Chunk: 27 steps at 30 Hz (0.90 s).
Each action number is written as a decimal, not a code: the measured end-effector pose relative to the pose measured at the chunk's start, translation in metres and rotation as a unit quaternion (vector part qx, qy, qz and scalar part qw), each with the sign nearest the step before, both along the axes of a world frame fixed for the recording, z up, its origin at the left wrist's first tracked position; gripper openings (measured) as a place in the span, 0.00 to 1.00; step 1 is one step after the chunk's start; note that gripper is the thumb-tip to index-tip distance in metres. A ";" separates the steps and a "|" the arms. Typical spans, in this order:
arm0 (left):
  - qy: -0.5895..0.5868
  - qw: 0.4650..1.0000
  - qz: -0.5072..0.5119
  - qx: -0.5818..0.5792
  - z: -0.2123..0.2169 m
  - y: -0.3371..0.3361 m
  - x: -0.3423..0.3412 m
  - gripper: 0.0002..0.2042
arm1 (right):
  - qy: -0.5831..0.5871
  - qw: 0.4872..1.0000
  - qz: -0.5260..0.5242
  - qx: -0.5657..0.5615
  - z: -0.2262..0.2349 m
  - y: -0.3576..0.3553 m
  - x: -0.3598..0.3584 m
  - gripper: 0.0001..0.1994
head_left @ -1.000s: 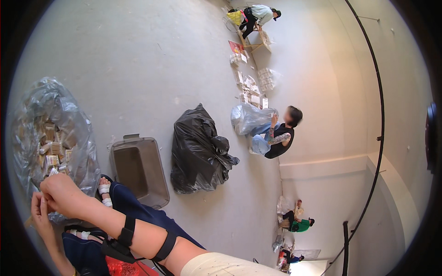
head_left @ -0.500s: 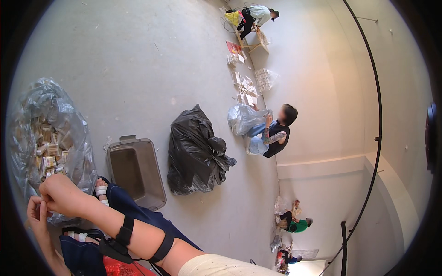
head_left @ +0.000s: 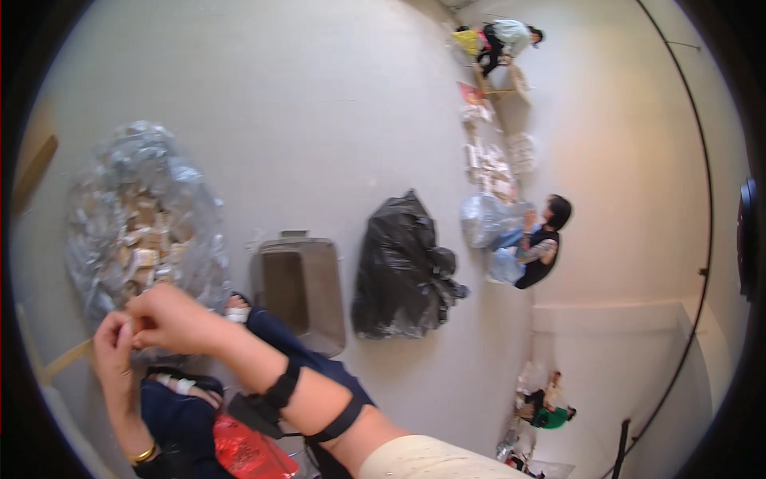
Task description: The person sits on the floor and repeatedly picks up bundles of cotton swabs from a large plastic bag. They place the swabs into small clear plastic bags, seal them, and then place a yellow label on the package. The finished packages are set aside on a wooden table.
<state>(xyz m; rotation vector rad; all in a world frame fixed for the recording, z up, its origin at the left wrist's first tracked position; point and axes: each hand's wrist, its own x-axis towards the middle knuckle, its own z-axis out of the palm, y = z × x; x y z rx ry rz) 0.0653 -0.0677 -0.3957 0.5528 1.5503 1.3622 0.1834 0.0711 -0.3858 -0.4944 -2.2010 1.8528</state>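
Left hand (head_left: 116, 347) and right hand (head_left: 174, 319) have curled fingers (head_left: 118, 322), hold unclear, near packs (head_left: 144, 219) with blurred labels (head_left: 145, 258).

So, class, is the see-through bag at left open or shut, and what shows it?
Open: the see-through bag has its mouth spread wide, and the small packs inside lie exposed.

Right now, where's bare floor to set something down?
Widest floor: beyond the grey bin and black bag, right of the clear bag. Narrower: between black bag and nearest co-worker. Crowded: around your left hand and right hand, by clear bag and trousers.
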 end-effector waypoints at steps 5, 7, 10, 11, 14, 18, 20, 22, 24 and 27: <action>-0.013 0.999 0.035 -0.035 0.013 0.005 0.003 0.07 | -0.051 0.995 0.028 -0.077 0.013 0.008 0.001 0.10; -0.019 0.999 0.050 0.003 0.008 0.004 0.002 0.09 | -0.030 0.991 0.035 -0.130 0.011 0.008 0.002 0.06; -0.042 0.996 0.077 0.033 0.003 -0.003 -0.003 0.07 | -0.021 0.995 0.044 -0.089 0.012 0.004 -0.003 0.04; -0.053 0.994 0.085 0.044 0.005 0.002 -0.001 0.06 | -0.026 0.996 0.039 -0.079 0.016 0.007 -0.002 0.04; 0.021 0.993 0.118 0.013 0.010 0.003 0.003 0.07 | -0.050 0.996 0.016 -0.069 0.016 0.005 -0.007 0.04; 0.163 0.985 0.058 0.017 0.021 0.010 0.005 0.14 | -0.084 0.992 -0.018 -0.088 0.012 0.007 -0.006 0.05; 0.160 0.986 0.052 0.017 0.021 0.010 0.004 0.13 | -0.080 0.989 -0.021 -0.120 0.010 0.009 -0.006 0.05; 0.135 0.989 0.050 0.022 0.021 0.008 0.001 0.12 | -0.082 0.987 -0.014 -0.135 0.009 0.010 -0.007 0.06; 0.083 0.995 0.052 0.035 0.016 0.006 0.000 0.10 | -0.094 0.988 0.000 -0.127 0.009 0.013 -0.006 0.07; -0.021 0.996 0.074 0.040 0.008 0.003 -0.002 0.07 | -0.088 0.989 -0.002 -0.121 0.010 0.013 -0.008 0.07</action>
